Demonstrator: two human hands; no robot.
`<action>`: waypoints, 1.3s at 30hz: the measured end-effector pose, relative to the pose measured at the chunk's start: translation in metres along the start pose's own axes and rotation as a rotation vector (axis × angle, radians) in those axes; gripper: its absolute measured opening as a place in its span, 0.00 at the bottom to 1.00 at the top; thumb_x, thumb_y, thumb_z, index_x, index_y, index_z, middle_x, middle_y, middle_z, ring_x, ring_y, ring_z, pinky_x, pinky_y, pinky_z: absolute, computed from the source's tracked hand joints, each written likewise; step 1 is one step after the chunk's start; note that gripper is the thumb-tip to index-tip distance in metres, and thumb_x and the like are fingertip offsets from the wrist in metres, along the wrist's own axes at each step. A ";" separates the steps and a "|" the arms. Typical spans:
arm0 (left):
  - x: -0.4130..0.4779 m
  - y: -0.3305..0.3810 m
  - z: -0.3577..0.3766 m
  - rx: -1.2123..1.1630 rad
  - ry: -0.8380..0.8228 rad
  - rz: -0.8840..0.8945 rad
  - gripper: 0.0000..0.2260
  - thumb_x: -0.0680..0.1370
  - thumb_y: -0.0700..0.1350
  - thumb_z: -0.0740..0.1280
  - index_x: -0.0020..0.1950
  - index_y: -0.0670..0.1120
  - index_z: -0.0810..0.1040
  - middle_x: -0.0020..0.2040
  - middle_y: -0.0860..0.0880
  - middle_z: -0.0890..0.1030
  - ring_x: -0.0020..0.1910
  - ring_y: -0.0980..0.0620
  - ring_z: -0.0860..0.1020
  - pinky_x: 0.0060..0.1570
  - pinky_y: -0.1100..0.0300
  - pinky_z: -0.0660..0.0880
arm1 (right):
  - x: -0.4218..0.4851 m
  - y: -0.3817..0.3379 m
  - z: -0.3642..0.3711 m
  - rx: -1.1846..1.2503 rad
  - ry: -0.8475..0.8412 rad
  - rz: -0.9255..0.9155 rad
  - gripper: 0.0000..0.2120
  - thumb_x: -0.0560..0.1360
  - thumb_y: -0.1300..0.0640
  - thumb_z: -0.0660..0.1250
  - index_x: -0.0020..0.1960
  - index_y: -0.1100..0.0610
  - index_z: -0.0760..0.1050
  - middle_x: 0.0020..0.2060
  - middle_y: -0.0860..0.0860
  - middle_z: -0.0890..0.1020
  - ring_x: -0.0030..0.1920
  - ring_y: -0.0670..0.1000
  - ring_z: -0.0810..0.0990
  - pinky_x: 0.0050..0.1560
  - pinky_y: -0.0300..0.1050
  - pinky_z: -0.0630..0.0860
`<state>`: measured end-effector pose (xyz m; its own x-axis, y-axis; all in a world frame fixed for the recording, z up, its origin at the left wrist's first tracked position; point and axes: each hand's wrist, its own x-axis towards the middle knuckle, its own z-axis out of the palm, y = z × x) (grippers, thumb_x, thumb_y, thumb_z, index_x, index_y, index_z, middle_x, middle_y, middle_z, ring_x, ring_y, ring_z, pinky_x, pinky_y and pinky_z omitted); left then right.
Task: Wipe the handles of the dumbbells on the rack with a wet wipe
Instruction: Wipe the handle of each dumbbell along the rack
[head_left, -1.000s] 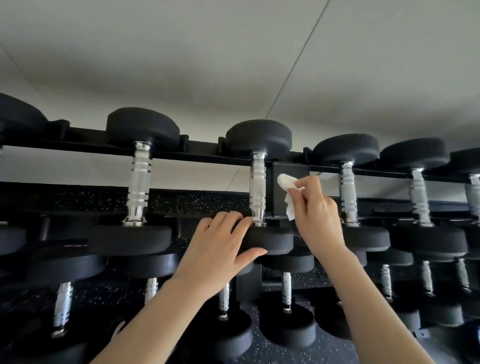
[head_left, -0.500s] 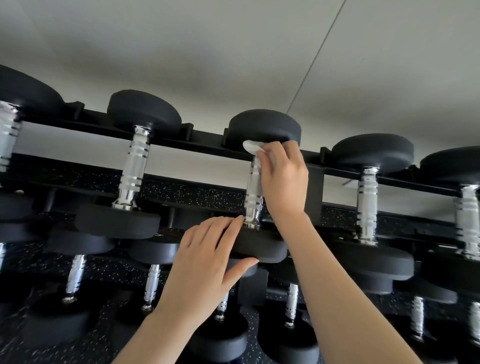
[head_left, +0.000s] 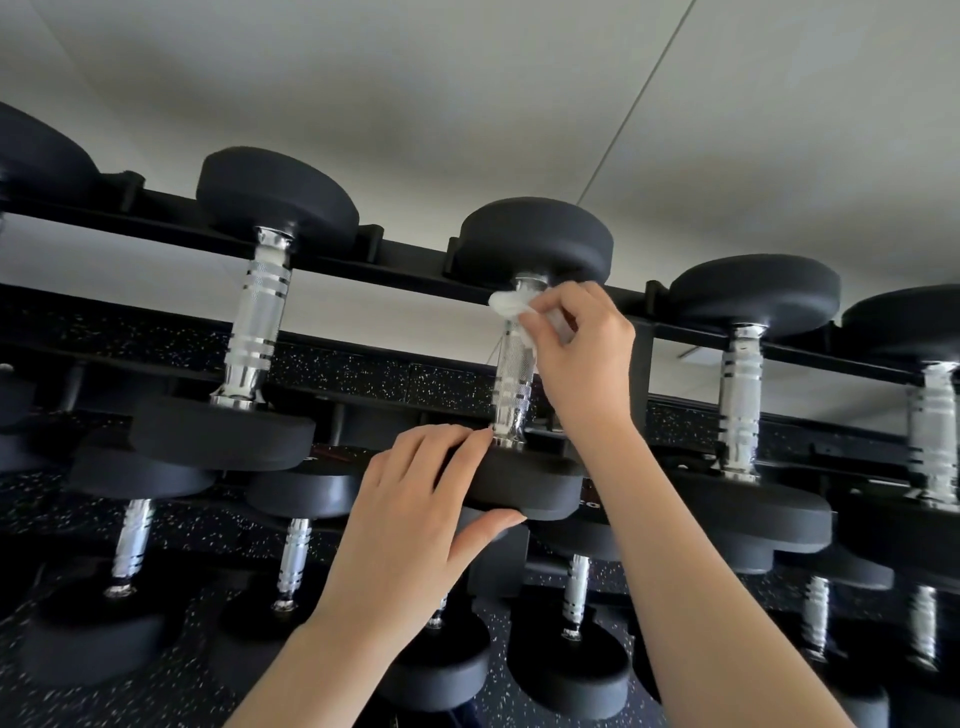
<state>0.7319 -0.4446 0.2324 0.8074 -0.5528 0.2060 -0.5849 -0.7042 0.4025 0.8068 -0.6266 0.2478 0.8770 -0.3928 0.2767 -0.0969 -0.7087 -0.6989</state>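
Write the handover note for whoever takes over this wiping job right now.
Right hand: pinches the wet wipe against the top end of the middle handle, top row of the rack.
Left hand: clasps that dumbbell's near head, fingers on top, thumb under its rim.
Done: the wipe is on this handle; nothing shows whether the others are wiped.
Left: wipe down this handle's length, then check the left neighbour, the right neighbour and the lower rows.

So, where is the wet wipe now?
In the head view, just right of centre: the right hand pinches the wet wipe against the top of a dumbbell handle, under its upper black head.
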 end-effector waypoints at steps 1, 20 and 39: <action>0.000 0.000 0.000 -0.011 -0.001 -0.003 0.26 0.79 0.63 0.54 0.67 0.45 0.70 0.58 0.49 0.76 0.58 0.47 0.73 0.51 0.52 0.76 | -0.003 -0.001 -0.004 0.002 -0.038 -0.008 0.03 0.70 0.62 0.72 0.41 0.61 0.78 0.39 0.52 0.79 0.39 0.48 0.76 0.40 0.37 0.72; 0.002 -0.003 -0.004 -0.135 0.001 -0.028 0.25 0.77 0.64 0.57 0.63 0.47 0.74 0.57 0.51 0.76 0.57 0.50 0.73 0.52 0.51 0.75 | -0.038 -0.004 -0.046 -0.030 -0.575 0.246 0.03 0.66 0.57 0.76 0.38 0.55 0.82 0.37 0.48 0.83 0.40 0.45 0.79 0.40 0.30 0.73; 0.004 -0.005 -0.003 -0.222 -0.006 -0.032 0.24 0.76 0.65 0.59 0.63 0.50 0.71 0.57 0.54 0.73 0.54 0.51 0.72 0.52 0.54 0.71 | -0.049 0.018 -0.027 0.365 -0.253 0.417 0.04 0.69 0.64 0.73 0.39 0.56 0.81 0.34 0.52 0.83 0.35 0.51 0.80 0.40 0.41 0.76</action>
<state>0.7383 -0.4422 0.2340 0.8247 -0.5345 0.1850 -0.5268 -0.6066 0.5954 0.7488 -0.6363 0.2394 0.8888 -0.4106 -0.2033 -0.3281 -0.2605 -0.9080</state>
